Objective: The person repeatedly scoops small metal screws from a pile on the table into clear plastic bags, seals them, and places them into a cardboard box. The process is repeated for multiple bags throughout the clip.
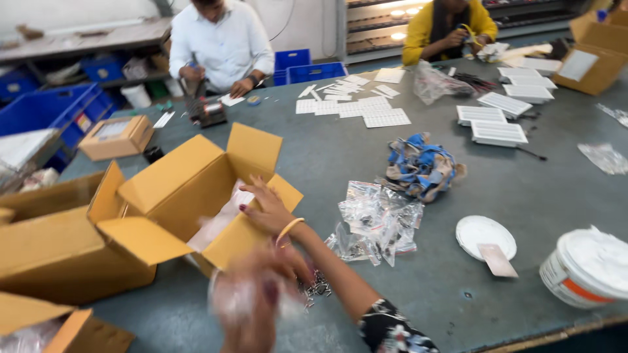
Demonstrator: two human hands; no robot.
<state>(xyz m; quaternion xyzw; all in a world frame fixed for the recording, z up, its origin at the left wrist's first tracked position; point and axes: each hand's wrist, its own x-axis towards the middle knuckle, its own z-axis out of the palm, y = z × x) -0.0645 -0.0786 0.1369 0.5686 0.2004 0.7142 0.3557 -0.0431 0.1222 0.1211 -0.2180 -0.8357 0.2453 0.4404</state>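
Fingers (252,191) of right hand (268,209) inside open yellow-brown carton (190,189)

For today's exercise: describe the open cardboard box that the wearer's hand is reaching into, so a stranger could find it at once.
Start at the grey table and look to its near left edge. There the right hand, with an orange bangle, rests on the open cardboard box. Unlike the closed small box behind it, its four flaps stand spread and pale plastic lining shows inside.

two co-workers (222,46), four open cardboard boxes (190,189), one white tub (585,268), one white lid (484,235)
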